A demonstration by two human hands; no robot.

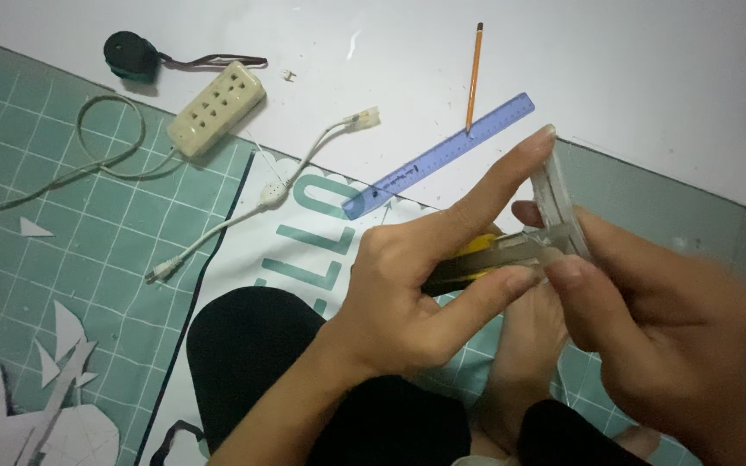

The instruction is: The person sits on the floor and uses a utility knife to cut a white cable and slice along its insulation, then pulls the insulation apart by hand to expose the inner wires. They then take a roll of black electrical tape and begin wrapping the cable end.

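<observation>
My left hand [425, 285] and my right hand [658, 311] meet in the middle of the view, both gripping a small piece made of clear plastic strips [557, 211] joined at an angle. My left forefinger stretches up along one strip; my left thumb and my right thumb pinch the joint. A yellow and black utility knife [468, 259] lies under my left fingers, mostly hidden. Whether the left hand also holds the knife is unclear. My knee in black cloth [252, 362] and a bare foot [524, 354] sit below the hands.
A green cutting mat [62, 250] covers the floor, with a white sheet [632, 78] behind. On them lie a blue ruler [438, 157], a pencil [474, 76], a cream power strip [218, 108] with its cord, a white cable [252, 207], a dark tape roll [131, 53] and paper scraps [53, 380].
</observation>
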